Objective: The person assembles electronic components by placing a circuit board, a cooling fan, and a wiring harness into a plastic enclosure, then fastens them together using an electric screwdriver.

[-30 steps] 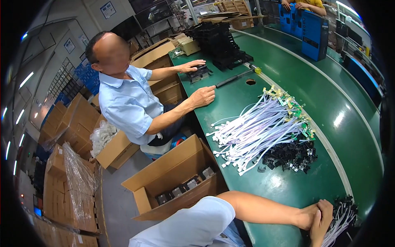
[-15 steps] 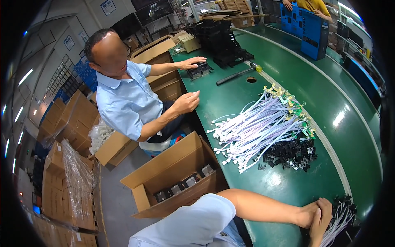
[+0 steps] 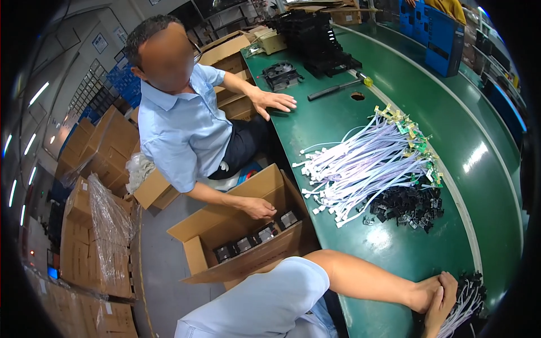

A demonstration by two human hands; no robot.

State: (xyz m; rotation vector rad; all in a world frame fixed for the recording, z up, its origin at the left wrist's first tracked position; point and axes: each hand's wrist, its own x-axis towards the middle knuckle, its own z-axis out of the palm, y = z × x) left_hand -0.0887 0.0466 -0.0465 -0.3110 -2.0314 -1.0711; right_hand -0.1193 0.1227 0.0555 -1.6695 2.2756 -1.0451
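Observation:
At the lower right, my left hand (image 3: 424, 294) and my right hand (image 3: 445, 297) are closed together, fingers bent and overlapping. Whatever lies between them is hidden. Right beside them is a bundle of white cables with black ends (image 3: 463, 307). Farther up the green table (image 3: 360, 304) lies a large pile of white cables (image 3: 360, 169) with small green and yellow boards at one end. Small black plastic clips (image 3: 408, 207) are heaped against it. My left forearm crosses the table's near edge.
A co-worker's hand (image 3: 273, 102) hovers by the table edge; the other (image 3: 259, 208) is over an open carton (image 3: 211, 228) holding several fans. A black fan (image 3: 282, 75), a screwdriver (image 3: 338, 89), stacked black frames (image 3: 315, 45) and a blue box (image 3: 445, 42) are farther off.
The co-worker's one hand has left the black fan and come nearer along the table edge; the other has dropped over the carton. My hands stay together; the view has shifted slightly.

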